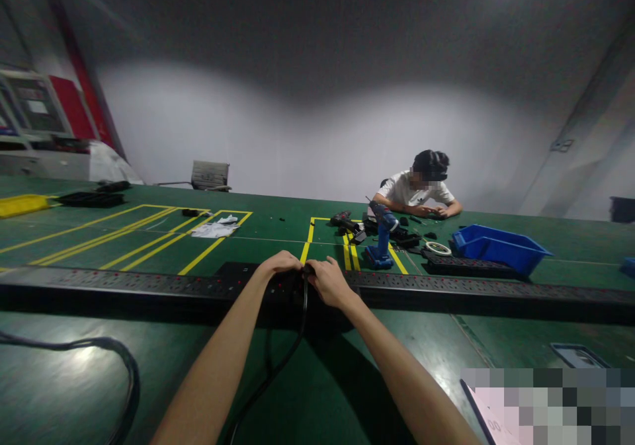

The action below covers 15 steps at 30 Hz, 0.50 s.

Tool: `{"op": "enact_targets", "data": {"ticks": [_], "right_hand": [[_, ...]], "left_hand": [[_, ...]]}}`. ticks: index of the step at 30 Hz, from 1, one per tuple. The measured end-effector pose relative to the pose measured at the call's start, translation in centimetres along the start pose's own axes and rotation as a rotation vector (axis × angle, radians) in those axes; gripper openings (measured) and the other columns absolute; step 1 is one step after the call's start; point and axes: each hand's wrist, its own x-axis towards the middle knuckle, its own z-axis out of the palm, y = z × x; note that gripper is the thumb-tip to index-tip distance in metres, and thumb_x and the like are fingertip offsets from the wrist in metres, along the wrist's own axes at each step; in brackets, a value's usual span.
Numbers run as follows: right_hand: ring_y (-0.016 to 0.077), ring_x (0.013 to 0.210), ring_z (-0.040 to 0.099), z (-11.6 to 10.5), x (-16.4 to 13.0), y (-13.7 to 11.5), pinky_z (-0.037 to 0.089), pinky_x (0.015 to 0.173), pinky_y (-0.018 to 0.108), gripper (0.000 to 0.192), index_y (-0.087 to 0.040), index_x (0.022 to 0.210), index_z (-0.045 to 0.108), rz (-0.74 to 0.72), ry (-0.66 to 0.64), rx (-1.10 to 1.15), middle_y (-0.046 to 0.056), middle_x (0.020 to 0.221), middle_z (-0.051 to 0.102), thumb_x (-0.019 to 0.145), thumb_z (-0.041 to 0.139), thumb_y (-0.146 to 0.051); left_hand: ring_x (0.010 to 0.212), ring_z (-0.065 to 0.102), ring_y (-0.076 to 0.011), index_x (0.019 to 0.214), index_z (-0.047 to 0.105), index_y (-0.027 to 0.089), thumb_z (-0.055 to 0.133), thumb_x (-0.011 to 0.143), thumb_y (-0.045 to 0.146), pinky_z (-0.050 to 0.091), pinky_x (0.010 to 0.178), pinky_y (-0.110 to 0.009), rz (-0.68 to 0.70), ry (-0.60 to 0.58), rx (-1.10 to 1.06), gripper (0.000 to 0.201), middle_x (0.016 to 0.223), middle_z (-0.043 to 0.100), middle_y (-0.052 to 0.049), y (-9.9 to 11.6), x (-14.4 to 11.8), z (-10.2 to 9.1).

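Observation:
A long black power strip [163,286] with rows of red dots along its top lies across the green table. At its middle my left hand [282,264] and my right hand [329,281] meet, fingers closed around the upper end of a black cable [303,313]. From there the cable hangs over the strip's near side and runs down toward me. My fingers hide the cable's tip, so I cannot tell whether it is plugged into the strip.
Beyond the strip stand a blue cordless drill [381,237], a second power tool [350,225], a tape roll [437,249] and a blue bin [499,246]. A person [417,190] sits across the table. White gloves [215,227] lie left; a thick cable [124,365] curves near left.

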Motion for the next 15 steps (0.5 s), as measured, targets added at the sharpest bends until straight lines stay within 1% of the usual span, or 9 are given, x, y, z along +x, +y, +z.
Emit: {"op": "enact_targets", "data": {"ticks": [4, 6, 11, 15], "right_hand": [[0.0212, 0.099, 0.058, -0.16, 0.31, 0.12, 0.033, 0.091, 0.032, 0.028, -0.018, 0.117, 0.057, 0.001, 0.007, 0.022, 0.009, 0.105, 0.067, 0.089, 0.053, -0.021], [0.021, 0.099, 0.058, -0.29, 0.35, 0.1, 0.034, 0.087, 0.029, 0.028, -0.019, 0.115, 0.059, -0.01, 0.013, 0.039, 0.009, 0.105, 0.067, 0.088, 0.054, -0.02], [0.0207, 0.103, 0.056, -0.62, 0.2, -0.12, 0.033, 0.088, 0.029, 0.03, -0.019, 0.116, 0.058, -0.017, 0.008, 0.06, 0.009, 0.107, 0.066, 0.087, 0.056, -0.019], [0.0209, 0.099, 0.057, -0.66, 0.09, -0.21, 0.034, 0.084, 0.029, 0.03, -0.017, 0.119, 0.055, -0.001, 0.009, 0.048, 0.01, 0.106, 0.065, 0.09, 0.051, -0.018]], "left_hand": [[0.077, 0.06, -0.0177, 0.078, 0.076, 0.015, 0.059, 0.058, 0.026, 0.041, 0.064, -0.021, -0.019, 0.006, -0.002, 0.028, 0.079, 0.072, 0.0, -0.34, 0.35, -0.04], [0.077, 0.06, -0.018, 0.077, 0.076, 0.015, 0.059, 0.058, 0.026, 0.042, 0.064, -0.021, -0.024, 0.017, -0.003, 0.028, 0.079, 0.072, 0.0, -0.41, 0.44, -0.03], [0.077, 0.06, -0.0176, 0.079, 0.076, 0.014, 0.059, 0.059, 0.027, 0.043, 0.065, -0.021, -0.011, 0.024, -0.013, 0.03, 0.081, 0.072, -0.002, -0.51, 0.44, 0.04], [0.076, 0.06, -0.0171, 0.083, 0.076, 0.014, 0.058, 0.059, 0.027, 0.042, 0.065, -0.021, 0.005, 0.001, -0.029, 0.032, 0.08, 0.072, -0.001, -0.47, 0.3, 0.06]]}}
